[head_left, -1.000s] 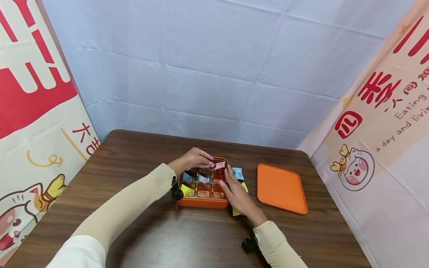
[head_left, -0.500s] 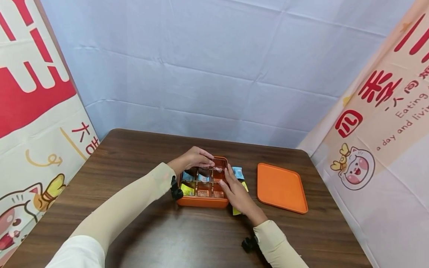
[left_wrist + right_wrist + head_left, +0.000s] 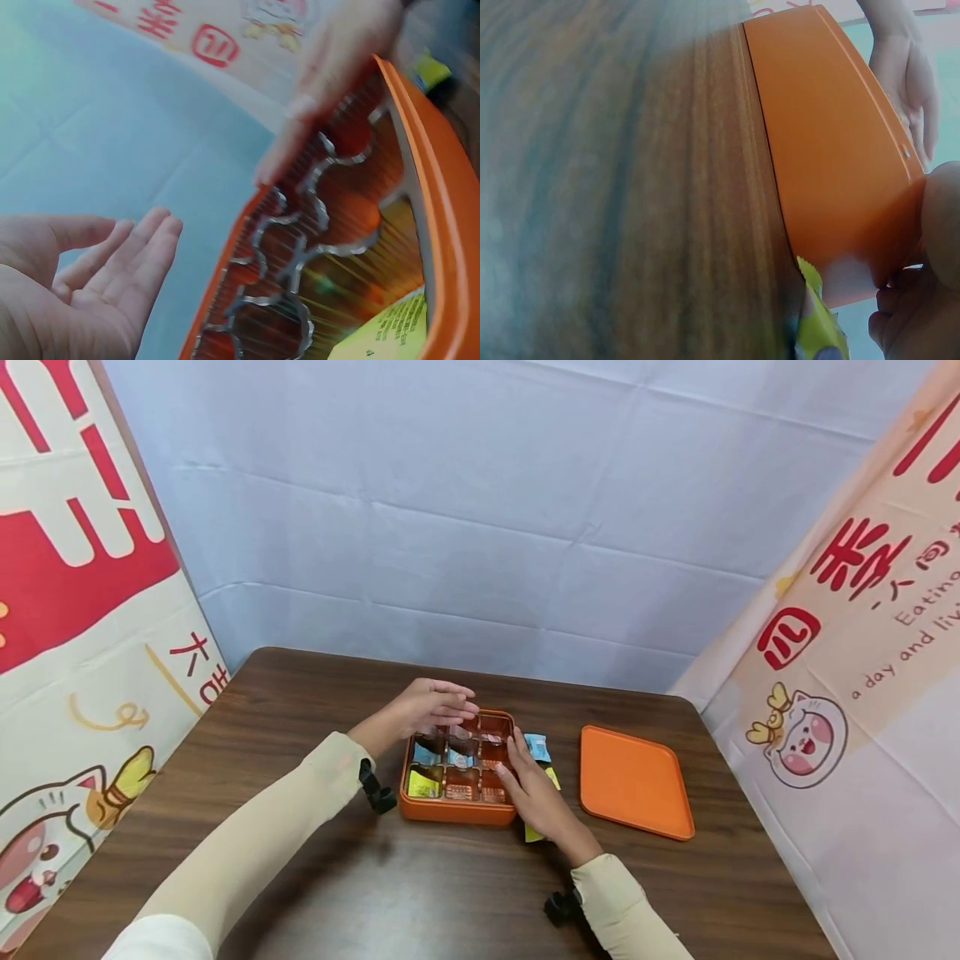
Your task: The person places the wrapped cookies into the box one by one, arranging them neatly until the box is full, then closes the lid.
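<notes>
Head view: your left hand hovers with straight, empty fingers over the far-left corner of the orange box mid-desk; your right hand rests flat-fingered against its right side.

Staged recording booth: backdrop sheet & banners round table

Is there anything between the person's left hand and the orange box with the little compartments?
Nothing visible. The left hand hovers open and empty over the far left corner of the orange box, with only air between them. The lid lies off to the right on the table, and the right hand rests against the box's right side.
</notes>
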Motion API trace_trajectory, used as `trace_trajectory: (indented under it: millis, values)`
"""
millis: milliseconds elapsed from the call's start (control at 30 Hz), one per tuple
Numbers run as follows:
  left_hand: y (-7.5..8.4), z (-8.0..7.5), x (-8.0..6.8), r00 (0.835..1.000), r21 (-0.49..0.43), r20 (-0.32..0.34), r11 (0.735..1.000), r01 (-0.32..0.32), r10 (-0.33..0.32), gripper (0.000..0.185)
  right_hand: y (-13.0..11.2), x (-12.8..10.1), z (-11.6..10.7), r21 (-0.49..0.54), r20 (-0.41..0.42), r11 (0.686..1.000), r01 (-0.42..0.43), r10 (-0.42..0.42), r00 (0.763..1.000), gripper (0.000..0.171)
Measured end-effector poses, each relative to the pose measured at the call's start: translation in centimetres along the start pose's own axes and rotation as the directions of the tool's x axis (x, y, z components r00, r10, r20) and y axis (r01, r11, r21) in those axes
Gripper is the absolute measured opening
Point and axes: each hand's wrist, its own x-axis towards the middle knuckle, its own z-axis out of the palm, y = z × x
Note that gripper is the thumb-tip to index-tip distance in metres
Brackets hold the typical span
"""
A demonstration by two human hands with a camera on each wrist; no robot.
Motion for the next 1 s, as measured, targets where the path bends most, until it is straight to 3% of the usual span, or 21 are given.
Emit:
trace_trajectory:
  millis: [267, 433, 567, 700, 833, 933, 1000]
  values:
    - [0.3, -1.1, -2.5, 1.0, -0.126, -0.003, 0.992, -0.017, 0.017, 0.038, 0.1, -0.1, -0.2, 0.001, 0.002, 1.0, -0.007, 0.007, 1.0, 0.071]
    - [-0.3, -1.2, -4.2, 0.998, -0.081, -0.044, 0.996, -0.038, 0.035, 0.038, 0.1, 0.0, -0.2, -0.007, 0.011, 1.0, -0.012, 0.012, 1.0, 0.071]
    - [-0.8, -1.1, -5.6, 0.985, -0.001, -0.115, 0.992, -0.127, 0.126, 0.034, 0.0, -0.1, -0.2, -0.013, 0.006, 1.0, 0.003, -0.003, 1.0, 0.07]
    - [-1.4, -1.0, -6.9, 0.947, 0.068, -0.204, 0.968, -0.241, 0.25, 0.03, 0.0, -0.1, -0.1, -0.012, 0.008, 1.0, -0.001, 0.001, 1.0, 0.07]
    - [-2.6, -0.8, -7.5, 0.879, 0.146, -0.317, 0.934, -0.326, 0.356, 0.032, 0.2, -0.2, 0.0, -0.012, 0.006, 1.0, -0.002, 0.002, 1.0, 0.071]
    - [-3.6, -0.7, -7.7, 0.841, 0.196, -0.39, 0.927, -0.321, 0.374, 0.037, 0.1, -0.1, 0.1, -0.014, -0.006, 1.0, 0.009, -0.009, 1.0, 0.071]
    - [-4.4, -0.6, -7.7, 0.836, 0.208, -0.418, 0.933, -0.294, 0.356, 0.042, 0.0, -0.1, 0.1, -0.01, -0.013, 1.0, 0.014, -0.014, 1.0, 0.071]
